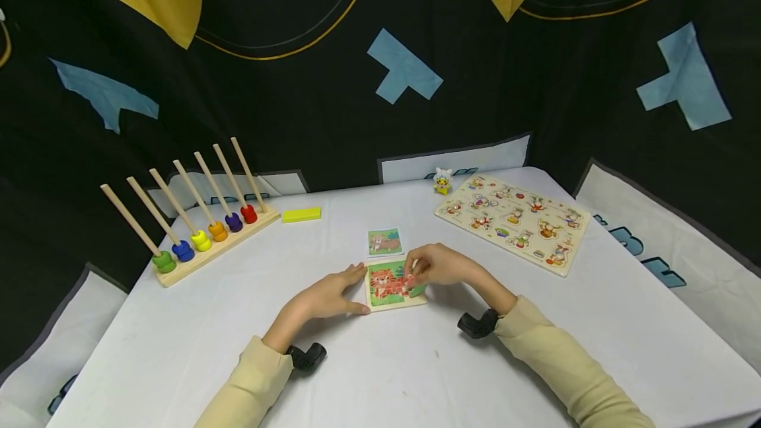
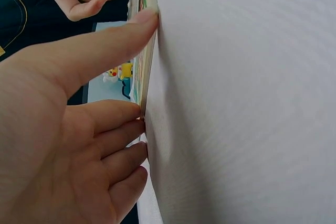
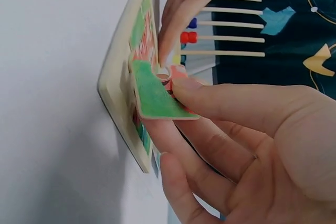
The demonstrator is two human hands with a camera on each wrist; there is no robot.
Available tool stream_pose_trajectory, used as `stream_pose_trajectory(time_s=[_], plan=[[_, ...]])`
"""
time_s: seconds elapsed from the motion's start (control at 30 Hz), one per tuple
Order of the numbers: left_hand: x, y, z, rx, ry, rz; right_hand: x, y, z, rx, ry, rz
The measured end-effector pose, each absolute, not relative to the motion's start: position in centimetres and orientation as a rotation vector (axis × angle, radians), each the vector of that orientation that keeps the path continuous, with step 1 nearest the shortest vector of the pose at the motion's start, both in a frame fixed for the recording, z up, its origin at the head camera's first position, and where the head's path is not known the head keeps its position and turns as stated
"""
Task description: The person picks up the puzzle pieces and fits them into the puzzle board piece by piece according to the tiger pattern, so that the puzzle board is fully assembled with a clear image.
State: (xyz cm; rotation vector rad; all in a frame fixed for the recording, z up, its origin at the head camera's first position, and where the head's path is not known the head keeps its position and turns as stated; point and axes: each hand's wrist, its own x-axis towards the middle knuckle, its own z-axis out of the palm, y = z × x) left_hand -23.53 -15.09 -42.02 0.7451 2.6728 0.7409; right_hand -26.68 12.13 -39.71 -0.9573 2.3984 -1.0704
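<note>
A small wooden jigsaw puzzle board (image 1: 386,285) with a red-orange tiger picture lies on the white table. My right hand (image 1: 436,264) pinches a green and red puzzle piece (image 3: 157,95) between thumb and fingers, tilted just above the board's right part. Fairly straight fingers of my left hand (image 1: 333,292) touch the board's left edge, the thumb (image 2: 142,19) at its near left corner. Just beyond the board lies a small picture card (image 1: 384,242) showing a brownish animal on green.
A wooden peg rack (image 1: 220,243) with coloured beads stands at the left, a yellow block (image 1: 301,214) beside it. On the right lies a peg puzzle board (image 1: 516,220) with animal figures, a small yellow-and-white figurine (image 1: 442,181) at its far corner. Black curtain hangs behind.
</note>
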Motion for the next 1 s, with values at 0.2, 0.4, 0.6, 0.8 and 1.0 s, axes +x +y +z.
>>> stream_pose_trajectory(time_s=[0.2,0.4,0.6,0.8,1.0], plan=[[-23.43,-15.11,-42.05,0.745,2.677,0.736,-26.43,11.74,-40.08,-0.912,2.388,-1.069],[-23.45,-15.01,-42.02,0.746,2.686,0.711,-26.48,11.71,-40.33,-0.921,2.461,-1.020],[-23.41,-14.89,-41.90,0.739,2.682,0.706,-26.49,11.90,-40.16,-0.956,2.473,-0.997],[-23.44,-14.96,-41.86,0.745,2.686,0.712,-26.49,11.88,-39.96,-1.008,2.525,-0.958],[-23.48,-14.96,-41.80,0.752,2.685,0.705,-26.44,11.68,-40.14,-0.965,2.567,-0.896]])
